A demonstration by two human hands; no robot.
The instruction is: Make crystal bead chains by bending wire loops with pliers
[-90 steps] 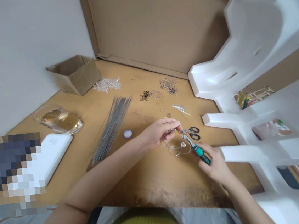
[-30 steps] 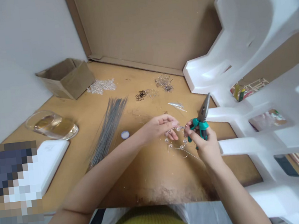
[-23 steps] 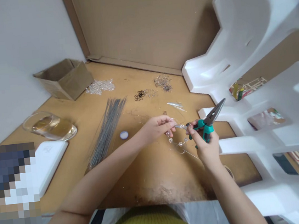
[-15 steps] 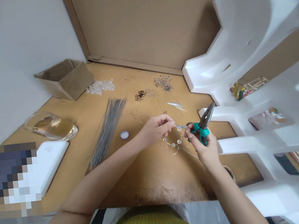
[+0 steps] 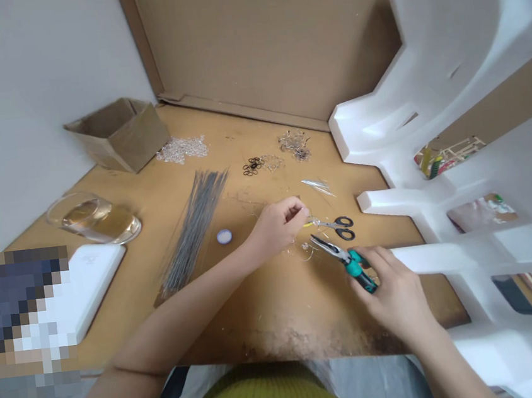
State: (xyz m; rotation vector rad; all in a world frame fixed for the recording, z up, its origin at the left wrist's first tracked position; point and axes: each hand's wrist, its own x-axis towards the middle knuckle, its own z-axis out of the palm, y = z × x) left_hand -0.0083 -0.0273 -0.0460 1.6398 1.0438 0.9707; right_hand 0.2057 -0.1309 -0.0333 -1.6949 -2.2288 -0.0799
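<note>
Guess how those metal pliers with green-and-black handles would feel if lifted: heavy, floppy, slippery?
The metal pliers with green-and-black handles would probably feel heavy, since their long nose looks like solid metal. They're likely stiff, though the parted jaws suggest they can swing. Perhaps they're not slippery: the thick handles look rubbery.

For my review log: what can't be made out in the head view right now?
Head view:
Beaded wire: held part hidden by the left hand; exact bead count too small to tell.
Pliers: handles partly hidden by the right hand.
Box: bottom hidden by its near sides.
Dark thing: blurred into blocks, cut off by the left edge.
</note>
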